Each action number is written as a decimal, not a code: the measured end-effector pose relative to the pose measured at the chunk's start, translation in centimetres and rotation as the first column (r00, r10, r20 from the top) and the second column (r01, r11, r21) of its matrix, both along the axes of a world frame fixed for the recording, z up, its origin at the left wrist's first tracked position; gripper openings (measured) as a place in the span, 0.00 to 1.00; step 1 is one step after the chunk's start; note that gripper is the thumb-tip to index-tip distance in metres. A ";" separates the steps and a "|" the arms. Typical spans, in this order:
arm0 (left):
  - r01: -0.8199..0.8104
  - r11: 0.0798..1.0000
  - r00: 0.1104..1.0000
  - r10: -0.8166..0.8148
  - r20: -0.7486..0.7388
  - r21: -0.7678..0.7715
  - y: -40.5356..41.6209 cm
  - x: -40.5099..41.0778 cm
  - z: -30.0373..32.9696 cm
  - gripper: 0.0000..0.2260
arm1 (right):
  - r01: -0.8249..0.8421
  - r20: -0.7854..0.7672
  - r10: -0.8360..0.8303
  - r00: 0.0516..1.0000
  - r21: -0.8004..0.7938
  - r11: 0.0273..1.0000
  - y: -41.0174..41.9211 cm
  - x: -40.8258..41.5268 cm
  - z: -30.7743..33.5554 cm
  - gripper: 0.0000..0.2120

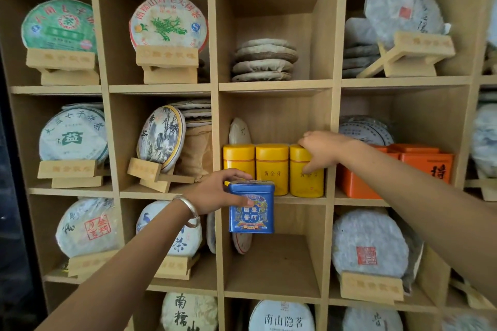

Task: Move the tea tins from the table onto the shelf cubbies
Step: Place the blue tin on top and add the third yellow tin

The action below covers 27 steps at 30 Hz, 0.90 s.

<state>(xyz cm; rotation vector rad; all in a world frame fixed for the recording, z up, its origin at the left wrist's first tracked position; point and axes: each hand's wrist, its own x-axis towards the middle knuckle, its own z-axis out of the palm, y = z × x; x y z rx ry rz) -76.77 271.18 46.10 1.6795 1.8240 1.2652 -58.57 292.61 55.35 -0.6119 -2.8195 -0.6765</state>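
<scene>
Your left hand (215, 193) pinches the blue tin (251, 207) at its lid: rigid, slick metal, probably light; your right hand (320, 152), at two o'clock, clasps a yellow tin (305, 172).

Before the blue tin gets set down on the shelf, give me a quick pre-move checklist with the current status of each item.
1. Left hand grips blue tin: ok.
2. Blue tin upright: ok.
3. Right hand on the rightmost yellow tin: ok.
4. Front space in the yellow tins' cubby for the blue tin: not ok, three tins fill it.
5. Cubby below has bare floor: ok.
6. Tins left on the table: cannot tell.
</scene>
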 end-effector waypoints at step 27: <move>-0.053 0.976 0.998 0.056 -0.008 0.212 0.6 1.8 6.4 0.22 | -0.432 -0.551 0.109 0.827 -0.500 0.751 -4.7 3.0 -0.1 0.29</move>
